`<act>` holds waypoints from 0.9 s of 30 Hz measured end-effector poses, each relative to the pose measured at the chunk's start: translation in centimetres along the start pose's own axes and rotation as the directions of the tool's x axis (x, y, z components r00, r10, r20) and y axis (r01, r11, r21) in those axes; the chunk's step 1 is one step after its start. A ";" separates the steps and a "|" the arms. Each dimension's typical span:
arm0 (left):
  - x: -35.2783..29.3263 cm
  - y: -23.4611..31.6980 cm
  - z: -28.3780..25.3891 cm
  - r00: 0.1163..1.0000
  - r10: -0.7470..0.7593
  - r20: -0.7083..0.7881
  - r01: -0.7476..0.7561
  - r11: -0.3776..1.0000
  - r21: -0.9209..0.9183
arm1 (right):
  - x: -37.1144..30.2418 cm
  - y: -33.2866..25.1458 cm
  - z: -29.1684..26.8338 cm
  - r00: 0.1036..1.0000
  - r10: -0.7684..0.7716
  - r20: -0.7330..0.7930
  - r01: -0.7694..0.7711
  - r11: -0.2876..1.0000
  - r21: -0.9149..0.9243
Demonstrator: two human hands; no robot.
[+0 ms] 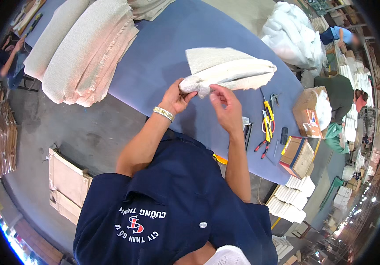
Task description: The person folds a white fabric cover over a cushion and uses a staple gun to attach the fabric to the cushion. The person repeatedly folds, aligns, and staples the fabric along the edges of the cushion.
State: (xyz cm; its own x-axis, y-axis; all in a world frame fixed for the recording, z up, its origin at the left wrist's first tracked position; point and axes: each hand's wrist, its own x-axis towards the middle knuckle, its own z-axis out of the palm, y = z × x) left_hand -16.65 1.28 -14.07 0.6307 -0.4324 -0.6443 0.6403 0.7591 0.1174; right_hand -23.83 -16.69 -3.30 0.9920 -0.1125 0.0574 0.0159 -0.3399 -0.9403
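Note:
Above the blue-grey table [163, 48] I hold up a long padded piece [238, 73] covered in pale beige fabric, with a whitish underside and a loose flap at its far side. My left hand [175, 96] is closed round its near-left end, thumb on the fabric. At the same end my right hand [227, 108] pinches the fabric edge between thumb and curled fingers. Right of my right hand lie yellow cutters with red-and-black handles [266, 128], and a grey metal tool [275, 100] lies just beyond them.
Large rolls of beige fabric [88, 48] stand at the table's left. A small wooden box [297, 152], a cardboard box [310, 112] and a white wadding heap [291, 33] are at the right. Co-workers are at far left [11, 64] and right [338, 95].

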 end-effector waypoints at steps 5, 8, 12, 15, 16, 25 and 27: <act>0.0 0.6 -1.5 1.000 0.007 -0.007 -0.007 1.000 0.015 | -0.3 0.0 2.6 0.947 -0.320 -0.019 0.281 0.858 -0.431; 0.7 0.4 -1.7 1.000 0.026 -0.017 -0.026 1.000 0.004 | 0.6 0.8 3.2 0.928 -0.372 0.014 0.338 0.828 -0.447; 0.9 0.4 -1.7 0.998 0.039 -0.052 -0.039 0.999 -0.003 | 1.0 2.3 3.6 0.925 -0.373 0.074 0.371 0.840 -0.397; 1.2 0.8 -3.0 0.998 0.052 0.044 -0.052 0.999 0.010 | 1.2 3.1 3.8 0.931 -0.361 0.048 0.359 0.887 -0.292; 1.6 1.0 -3.5 0.993 0.048 0.106 -0.050 0.999 0.016 | 1.4 3.3 3.7 0.939 -0.339 0.059 0.343 0.911 -0.227; 0.9 1.5 -4.1 0.999 -0.013 -0.053 0.023 0.980 0.197 | 8.1 12.2 -9.6 0.721 0.036 -0.692 -0.165 0.979 -0.121; 1.1 1.1 -3.5 0.997 0.008 -0.083 0.010 0.975 0.221 | 10.6 15.1 -12.6 0.544 0.148 -0.826 -0.272 0.962 -0.007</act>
State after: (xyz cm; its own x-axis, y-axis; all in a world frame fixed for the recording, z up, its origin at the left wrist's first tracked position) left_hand -16.83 3.36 -17.31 0.5976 -0.3844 -0.7036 0.7276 0.6286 0.2746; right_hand -14.65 -34.73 -12.63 0.4389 -0.8825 0.1693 -0.2556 -0.3032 -0.9180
